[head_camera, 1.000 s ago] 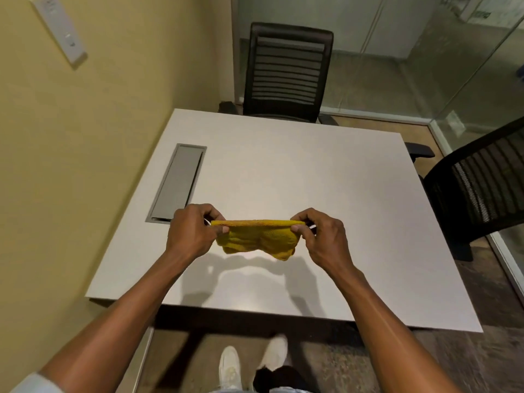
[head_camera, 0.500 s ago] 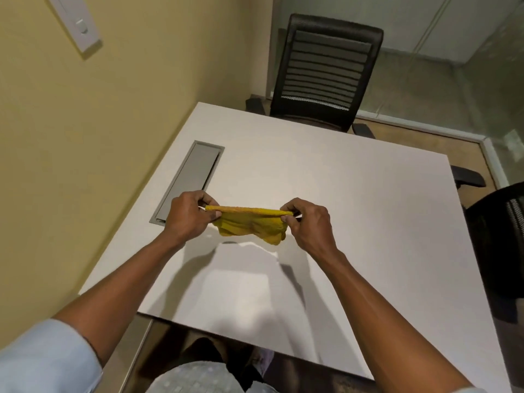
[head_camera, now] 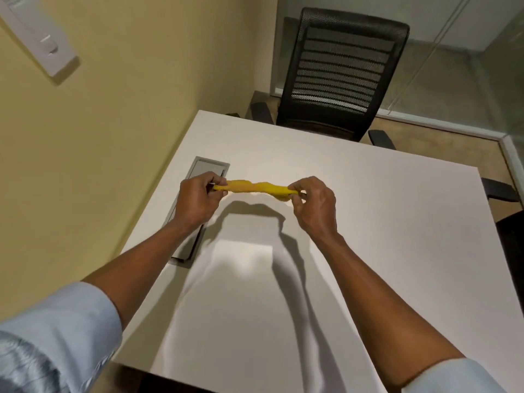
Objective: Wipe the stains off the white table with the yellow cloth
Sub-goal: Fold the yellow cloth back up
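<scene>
Both hands pinch yellow cloth point(head_camera: 256, 187) ends: left hand point(head_camera: 197, 200), right hand point(head_camera: 313, 205). Cloth stretched between them, above white table point(head_camera: 382, 236), casting shadow. Grey recessed tray point(head_camera: 208, 168) beneath left hand, contents unclear. Black chair point(head_camera: 337, 78) beyond.

A black mesh-backed office chair point(head_camera: 341, 75) stands in the far corner, facing this way. The yellow wall point(head_camera: 113, 123) on the left carries a white switch plate point(head_camera: 39, 38). A grey cable hatch point(head_camera: 208, 168) lies flush alongside that wall. Another dark chair point(head_camera: 511, 251) pokes in at the right edge, and a glass partition point(head_camera: 467, 58) runs behind.
</scene>
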Motion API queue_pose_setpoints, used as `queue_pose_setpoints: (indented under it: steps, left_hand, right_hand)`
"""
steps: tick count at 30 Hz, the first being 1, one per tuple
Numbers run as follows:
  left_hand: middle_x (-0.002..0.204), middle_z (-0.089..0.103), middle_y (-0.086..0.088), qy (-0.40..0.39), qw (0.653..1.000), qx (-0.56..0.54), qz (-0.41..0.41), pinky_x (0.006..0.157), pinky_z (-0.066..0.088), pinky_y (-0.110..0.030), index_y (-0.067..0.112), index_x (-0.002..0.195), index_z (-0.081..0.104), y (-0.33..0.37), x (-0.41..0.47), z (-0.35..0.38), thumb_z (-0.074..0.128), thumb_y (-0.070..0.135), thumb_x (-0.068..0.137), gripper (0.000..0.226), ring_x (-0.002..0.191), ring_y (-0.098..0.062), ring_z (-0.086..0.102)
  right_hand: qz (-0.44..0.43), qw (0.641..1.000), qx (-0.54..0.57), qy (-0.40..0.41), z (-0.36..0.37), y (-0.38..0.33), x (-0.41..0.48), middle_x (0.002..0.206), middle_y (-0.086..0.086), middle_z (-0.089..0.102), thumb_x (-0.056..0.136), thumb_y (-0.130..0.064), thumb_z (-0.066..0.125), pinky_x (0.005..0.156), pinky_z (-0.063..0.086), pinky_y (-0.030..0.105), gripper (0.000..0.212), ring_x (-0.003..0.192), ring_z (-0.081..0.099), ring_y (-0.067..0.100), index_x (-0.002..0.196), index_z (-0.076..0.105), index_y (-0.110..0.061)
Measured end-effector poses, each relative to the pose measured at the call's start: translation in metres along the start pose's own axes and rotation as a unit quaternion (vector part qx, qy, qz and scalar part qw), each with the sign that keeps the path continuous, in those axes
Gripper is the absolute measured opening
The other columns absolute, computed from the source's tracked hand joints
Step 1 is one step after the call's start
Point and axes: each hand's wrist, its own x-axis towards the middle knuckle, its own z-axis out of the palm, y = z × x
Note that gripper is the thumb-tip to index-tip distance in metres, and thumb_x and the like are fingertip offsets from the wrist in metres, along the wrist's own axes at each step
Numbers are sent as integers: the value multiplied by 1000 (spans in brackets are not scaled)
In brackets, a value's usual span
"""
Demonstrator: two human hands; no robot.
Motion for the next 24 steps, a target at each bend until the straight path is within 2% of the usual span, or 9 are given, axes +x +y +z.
queue_pose_setpoints:
  steps: [4, 6, 9, 12, 14, 17, 19, 21, 24]
  left_hand:
    - [120, 84, -8, -39, 995, 77, 53, 93, 65, -40, 10, 108, 83, -63, -3, 20, 80, 0, 90, 21, 95, -28, 82]
    - [110, 85, -11, -76, 985, 126, 90, 84, 67, -45, 8, 104, 81, -105, -14, 34, 74, 5, 89, 17, 90, -32, 83]
    - [93, 82, -14, -148, 961, 194, 129, 64, 66, -45, 10, 97, 77, -157, -37, 49, 73, 10, 93, 5, 76, -36, 79]
    - [89, 80, -3, -201, 930, 280, 129, 62, 60, -36, 17, 88, 77, -170, -55, 47, 85, 19, 82, 10, 80, -26, 72]
    - [89, 77, 1, -206, 917, 304, 154, 66, 55, -36, 17, 85, 77, -164, -57, 43, 81, 35, 76, 20, 85, -25, 66]
    - [111, 78, -7, -204, 909, 308, 194, 78, 60, -42, 13, 99, 75, -164, -46, 45, 66, 46, 87, 36, 105, -32, 69]
    - [141, 71, -16, -241, 896, 318, 196, 98, 62, -52, 9, 126, 72, -168, -36, 53, 67, 48, 92, 52, 133, -40, 66]
    - [166, 49, -22, -290, 874, 337, 196, 119, 48, -59, 3, 155, 55, -172, -25, 65, 70, 50, 97, 76, 155, -43, 48]
    - [180, 14, -22, -356, 838, 359, 204, 134, 24, -62, 3, 171, 17, -178, -11, 80, 61, 57, 104, 97, 167, -45, 17]
  right_hand:
    - [-16, 998, -40, -45, 56, 24, -28, 100, 10, 70, 79, 2, 71, 83, 55, 40, 22, 97, 65, 34, 96, 74, -11]
    - [-18, 994, -63, -89, 86, 39, -56, 100, 12, 68, 78, 2, 73, 76, 55, 41, 19, 94, 65, 36, 92, 73, -11]
    - [-27, 982, -100, -157, 118, 52, -105, 102, 13, 65, 81, -1, 74, 63, 55, 43, 12, 90, 66, 38, 86, 70, -11]
    - [3, 967, -146, -208, 121, 39, -129, 103, 9, 65, 75, -9, 81, 49, 56, 38, 13, 86, 69, 34, 81, 71, -14]
    - [11, 973, -147, -178, 117, 27, -128, 102, 9, 69, 69, -11, 86, 48, 55, 34, 21, 87, 71, 30, 85, 73, -14]
    - [34, 976, -131, -173, 122, 19, -118, 133, 14, 64, 83, -24, 81, 66, 63, 41, 44, 117, 68, 34, 123, 69, -12]
    - [80, 959, -137, -236, 131, 16, -109, 160, 17, 42, 96, -34, 70, 93, 60, 50, 61, 145, 47, 36, 150, 51, -13]
    - [108, 937, -148, -299, 142, 17, -101, 173, 16, 18, 101, -39, 65, 116, 45, 51, 75, 160, 21, 34, 163, 30, -15]
    - [82, 917, -174, -350, 159, 25, -93, 176, 17, 0, 100, -41, 67, 125, 34, 52, 86, 163, 2, 37, 166, 19, -16]
